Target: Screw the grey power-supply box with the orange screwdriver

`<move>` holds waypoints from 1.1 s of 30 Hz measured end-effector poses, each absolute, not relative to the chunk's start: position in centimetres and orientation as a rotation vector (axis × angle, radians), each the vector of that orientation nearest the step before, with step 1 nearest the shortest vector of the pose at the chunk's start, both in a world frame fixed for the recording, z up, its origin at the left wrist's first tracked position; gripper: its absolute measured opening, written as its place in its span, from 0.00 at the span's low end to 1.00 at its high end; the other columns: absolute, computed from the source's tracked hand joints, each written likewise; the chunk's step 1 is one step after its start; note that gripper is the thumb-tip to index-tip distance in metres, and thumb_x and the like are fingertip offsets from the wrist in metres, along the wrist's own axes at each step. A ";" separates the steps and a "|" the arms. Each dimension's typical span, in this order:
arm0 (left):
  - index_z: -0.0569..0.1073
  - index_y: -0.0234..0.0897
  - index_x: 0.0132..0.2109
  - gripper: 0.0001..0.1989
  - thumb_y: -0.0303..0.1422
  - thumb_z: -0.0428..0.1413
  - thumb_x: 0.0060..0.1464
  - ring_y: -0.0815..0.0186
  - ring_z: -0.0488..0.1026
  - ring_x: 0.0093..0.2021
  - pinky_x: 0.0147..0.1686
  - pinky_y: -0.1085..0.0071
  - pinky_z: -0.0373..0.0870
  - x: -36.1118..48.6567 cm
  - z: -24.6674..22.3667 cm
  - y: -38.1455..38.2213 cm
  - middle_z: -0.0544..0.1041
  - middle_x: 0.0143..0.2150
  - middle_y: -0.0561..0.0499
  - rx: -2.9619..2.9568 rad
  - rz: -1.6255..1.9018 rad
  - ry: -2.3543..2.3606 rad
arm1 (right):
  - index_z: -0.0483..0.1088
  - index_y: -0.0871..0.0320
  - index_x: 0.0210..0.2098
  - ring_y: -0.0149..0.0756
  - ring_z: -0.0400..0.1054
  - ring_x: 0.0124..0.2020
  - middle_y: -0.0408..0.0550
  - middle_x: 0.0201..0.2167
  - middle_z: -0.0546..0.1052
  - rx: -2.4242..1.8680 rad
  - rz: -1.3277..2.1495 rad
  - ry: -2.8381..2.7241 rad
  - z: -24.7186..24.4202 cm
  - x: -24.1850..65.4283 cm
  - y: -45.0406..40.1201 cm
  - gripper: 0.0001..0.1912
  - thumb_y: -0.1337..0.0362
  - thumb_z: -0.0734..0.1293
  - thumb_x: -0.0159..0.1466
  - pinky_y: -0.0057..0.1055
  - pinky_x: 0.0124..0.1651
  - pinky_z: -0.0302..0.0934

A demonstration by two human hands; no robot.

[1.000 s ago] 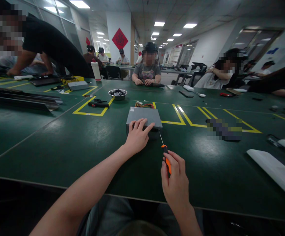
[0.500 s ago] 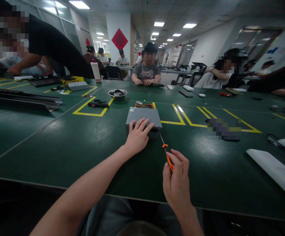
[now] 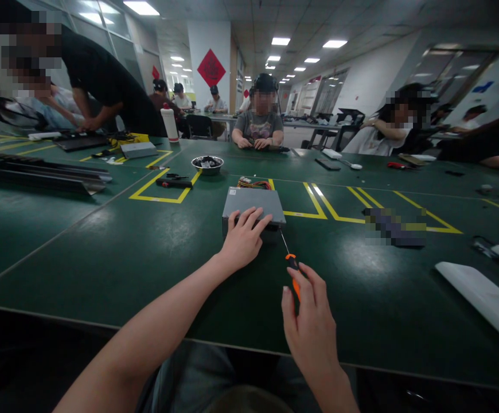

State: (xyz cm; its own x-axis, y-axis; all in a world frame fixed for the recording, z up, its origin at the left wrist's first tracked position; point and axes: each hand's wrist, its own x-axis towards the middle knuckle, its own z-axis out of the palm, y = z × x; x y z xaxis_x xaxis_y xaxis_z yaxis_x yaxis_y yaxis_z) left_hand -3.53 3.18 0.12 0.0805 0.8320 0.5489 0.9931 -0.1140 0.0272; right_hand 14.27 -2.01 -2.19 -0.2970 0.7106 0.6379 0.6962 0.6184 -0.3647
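Observation:
A grey metal power supply box [image 3: 253, 201] sits on the green table in front of me, its bundle of coloured wires [image 3: 253, 183] at the far side. My left hand [image 3: 244, 238] lies over its near top edge with the fingers spread. My right hand [image 3: 312, 307] holds a screwdriver [image 3: 291, 261] with an orange and black handle, fingers along the handle and the thumb slightly off to its left. The shaft slants up and left, and the tip meets the near right corner of the box. Whether the tip sits in a screw is too small to see.
Behind the box, a metal bowl [image 3: 207, 165] holds small dark parts. Black tools [image 3: 174, 182] lie inside a yellow taped outline. Long metal rails [image 3: 38, 172] are at left, a white casing [image 3: 482, 301] at right. A person [image 3: 258, 129] sits opposite; others work around the table.
My right fingers have loosened and shifted along the screwdriver handle, the thumb moving left. My left hand and the box stay put. At left, the bending person's arms have moved right.

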 end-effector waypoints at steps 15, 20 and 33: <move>0.57 0.44 0.59 0.25 0.27 0.46 0.53 0.58 0.52 0.61 0.57 0.54 0.46 -3.5 0.3 3.1 0.59 0.61 0.47 -2.025 -0.619 -1.811 | 0.63 0.60 0.48 0.35 0.71 0.36 0.53 0.40 0.73 -1.159 0.025 -2.007 -1.9 15.0 -1.4 0.16 0.62 0.52 0.65 0.30 0.33 0.66; 0.58 0.43 0.59 0.24 0.27 0.45 0.54 0.58 0.52 0.61 0.57 0.54 0.46 -3.5 0.3 3.1 0.59 0.61 0.47 -2.027 -0.628 -1.804 | 0.58 0.65 0.53 0.43 0.60 0.53 0.62 0.51 0.64 -1.013 -0.045 -2.097 -1.6 14.2 -2.0 0.19 0.67 0.54 0.63 0.42 0.49 0.62; 0.57 0.43 0.59 0.25 0.27 0.46 0.53 0.57 0.51 0.61 0.57 0.53 0.46 -3.5 0.4 3.1 0.59 0.61 0.46 -2.048 -0.631 -1.804 | 0.64 0.59 0.47 0.35 0.72 0.33 0.53 0.39 0.73 -1.186 -0.011 -2.036 -1.8 15.3 -1.5 0.16 0.61 0.52 0.65 0.29 0.29 0.67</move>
State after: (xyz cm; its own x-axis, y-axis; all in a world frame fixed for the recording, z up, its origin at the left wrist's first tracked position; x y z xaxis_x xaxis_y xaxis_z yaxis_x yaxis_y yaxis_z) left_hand -3.55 3.07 0.36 0.0959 0.8396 0.5347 0.9899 -0.1370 0.0376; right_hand 15.29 -1.50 -1.78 -0.2750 0.7391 0.6150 0.7457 0.5677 -0.3488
